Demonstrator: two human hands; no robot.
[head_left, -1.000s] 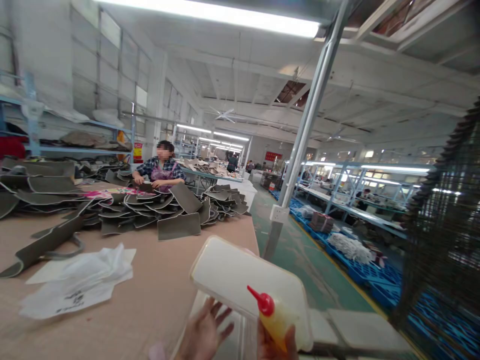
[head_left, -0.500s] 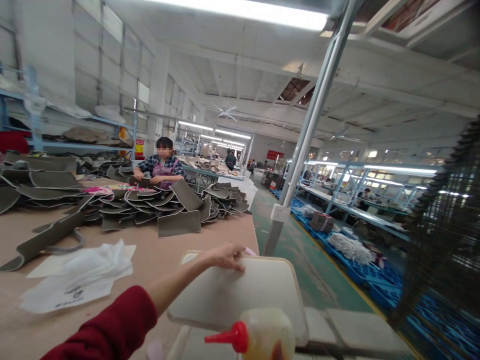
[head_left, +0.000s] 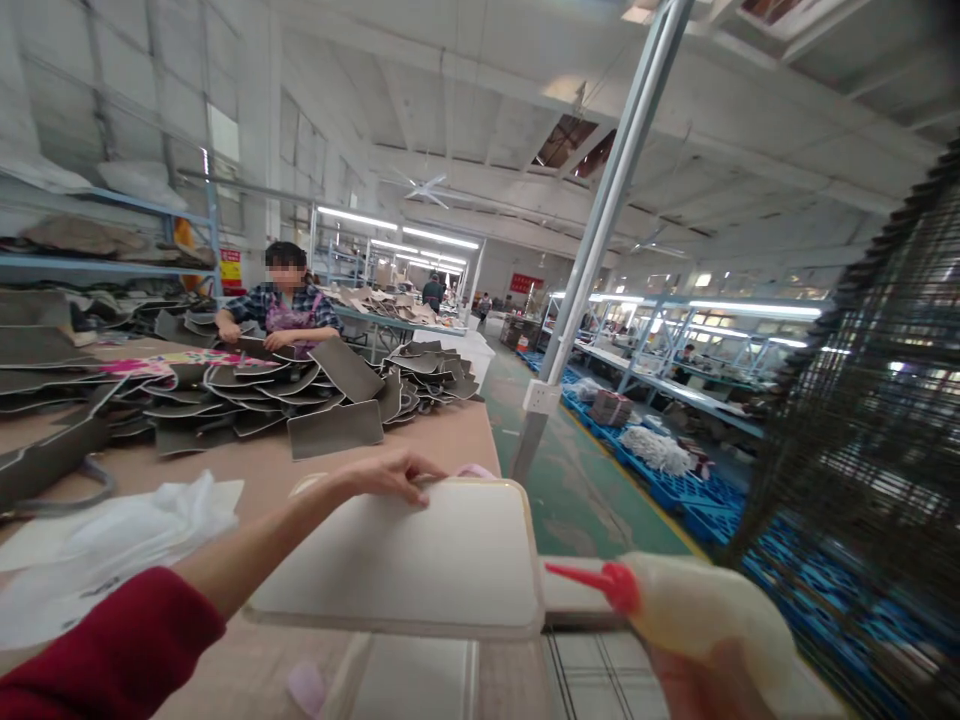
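The right hand (head_left: pixel 705 680) is gripping a translucent plastic squeeze bottle (head_left: pixel 705 605) with a pointed red nozzle, probably yielding under pressure. The left hand (head_left: pixel 390 475), well apart, is touching the far edge of a white, flat, round-cornered panel (head_left: pixel 442 560); whether it is clamping, I cannot tell. Likely light and stiff, the panel is suiting edge holds, lying above the brown-topped bench (head_left: pixel 427 435). Beyond, dark grey flat pieces (head_left: pixel 337 428) are lying heaped.
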